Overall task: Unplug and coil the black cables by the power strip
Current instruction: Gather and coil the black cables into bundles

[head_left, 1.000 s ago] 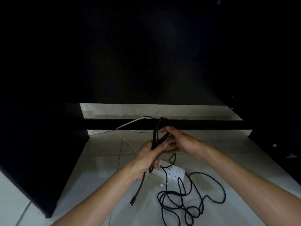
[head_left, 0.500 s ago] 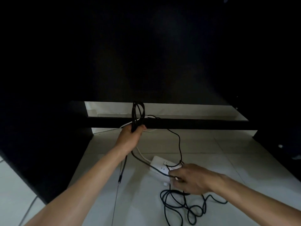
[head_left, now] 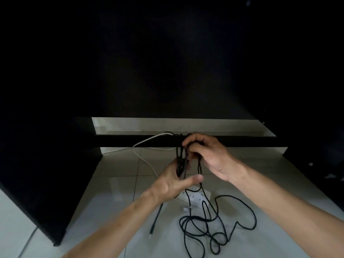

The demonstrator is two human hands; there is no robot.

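My left hand [head_left: 172,183] holds a bundle of black cable loops [head_left: 181,162] upright, thumb stretched out to the right. My right hand [head_left: 206,153] pinches a strand of the same cable at the top of the bundle. From there the black cable drops over the white power strip [head_left: 197,195] into a loose tangle of black cable [head_left: 210,231] on the tiled floor. One free cable end with a plug [head_left: 151,232] hangs below my left wrist.
A white cord [head_left: 143,146] runs from the power strip back under a black crossbar [head_left: 139,141]. A black panel [head_left: 42,174] stands at the left, dark furniture at the right. The pale tiled floor [head_left: 115,202] lies under everything.
My right hand rose from the floor by the power strip, bringing a length of cable up to the bundle. My left hand moved right and down to meet it.
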